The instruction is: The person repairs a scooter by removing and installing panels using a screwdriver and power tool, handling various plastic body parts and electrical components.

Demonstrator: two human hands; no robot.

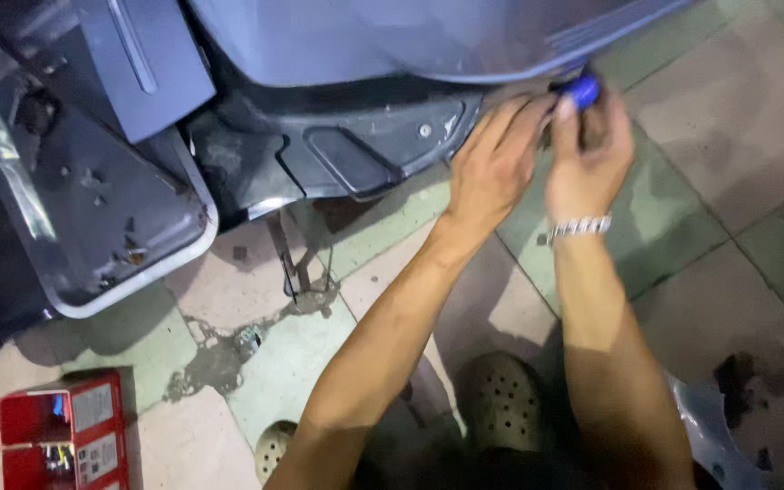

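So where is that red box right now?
The red box sits on the tiled floor at the head view's bottom left corner, below the scooter's open grey compartment, far from both hands.

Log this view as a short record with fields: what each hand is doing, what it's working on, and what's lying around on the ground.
left hand: left hand pressed against the dark lower panel of the scooter
right hand: right hand gripping a blue tool handle; tool tip hidden
wrist: silver bracelet on the right wrist
stand: kickstand down on the tiled floor
floor left: red box, open
feet: perforated clogs
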